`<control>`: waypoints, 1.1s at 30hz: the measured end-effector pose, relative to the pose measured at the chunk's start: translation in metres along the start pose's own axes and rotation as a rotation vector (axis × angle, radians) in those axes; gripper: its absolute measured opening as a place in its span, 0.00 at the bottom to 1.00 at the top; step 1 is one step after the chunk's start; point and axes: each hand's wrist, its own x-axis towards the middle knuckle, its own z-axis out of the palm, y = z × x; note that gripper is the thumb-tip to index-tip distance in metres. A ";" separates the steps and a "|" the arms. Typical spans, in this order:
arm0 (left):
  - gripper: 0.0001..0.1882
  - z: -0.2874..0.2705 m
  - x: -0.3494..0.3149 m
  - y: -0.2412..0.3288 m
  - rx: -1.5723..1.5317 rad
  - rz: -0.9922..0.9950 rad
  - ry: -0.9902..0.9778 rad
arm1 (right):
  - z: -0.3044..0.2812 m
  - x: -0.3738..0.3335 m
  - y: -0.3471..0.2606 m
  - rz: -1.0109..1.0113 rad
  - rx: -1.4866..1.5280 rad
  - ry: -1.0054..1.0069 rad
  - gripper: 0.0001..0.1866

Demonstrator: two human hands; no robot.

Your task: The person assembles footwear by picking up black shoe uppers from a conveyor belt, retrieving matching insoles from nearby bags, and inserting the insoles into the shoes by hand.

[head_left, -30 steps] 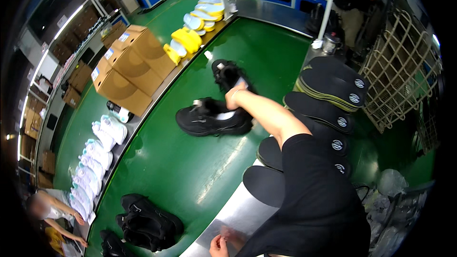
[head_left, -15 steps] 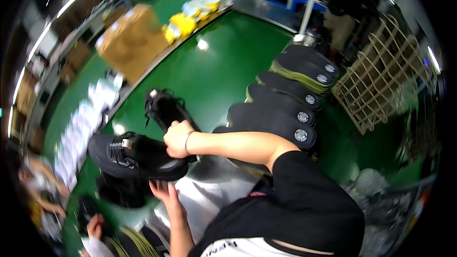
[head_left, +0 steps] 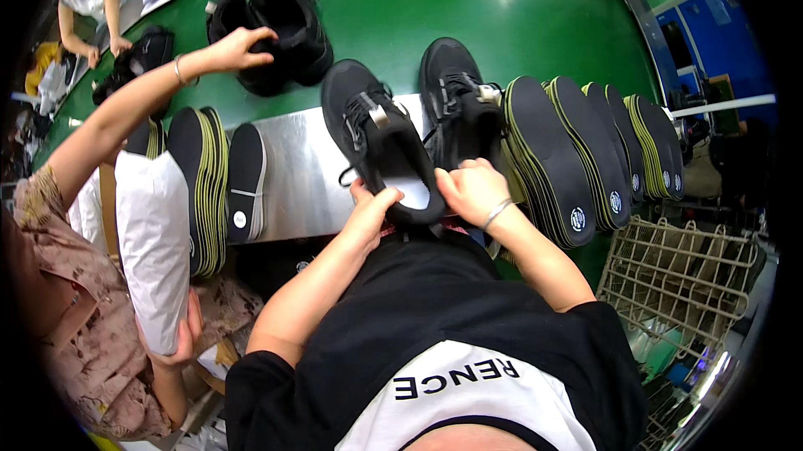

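A black lace-up shoe [head_left: 361,121] stands in front of me, toe pointing away, with a pale insole showing inside its heel opening. My left hand [head_left: 370,215] grips the left side of its heel, thumb at the collar. On the other side of the same heel, my right hand [head_left: 473,190] is closed, fingers pressed at the rim. A second black shoe [head_left: 449,75] stands just to the right, toe also pointing away; its heel is partly hidden behind my right hand. Both shoes are at the metal strip [head_left: 301,163] along the near side of the green table.
Stacks of black insoles with yellow-green edges [head_left: 548,167] line the right; more insoles [head_left: 199,175] lie left. A co-worker's hand [head_left: 238,50] reaches to black shoes [head_left: 293,29]; their other hand holds a white wrapped bundle [head_left: 152,225]. A wire basket [head_left: 677,284] stands right.
My view has swung round. The two shoes now stand upright before me instead of off to the left. My left hand, open beneath a shoe before, now grips a heel together with my right.
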 end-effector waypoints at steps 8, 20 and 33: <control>0.47 -0.033 0.032 -0.030 0.293 0.301 -0.089 | 0.004 -0.045 0.023 -0.240 -0.053 0.210 0.11; 0.21 -0.015 0.019 0.052 0.951 1.340 0.228 | -0.006 0.061 -0.030 -0.480 0.075 0.173 0.27; 0.19 -0.025 0.053 0.096 0.174 0.478 -0.278 | 0.000 0.114 -0.010 0.252 1.224 -0.433 0.12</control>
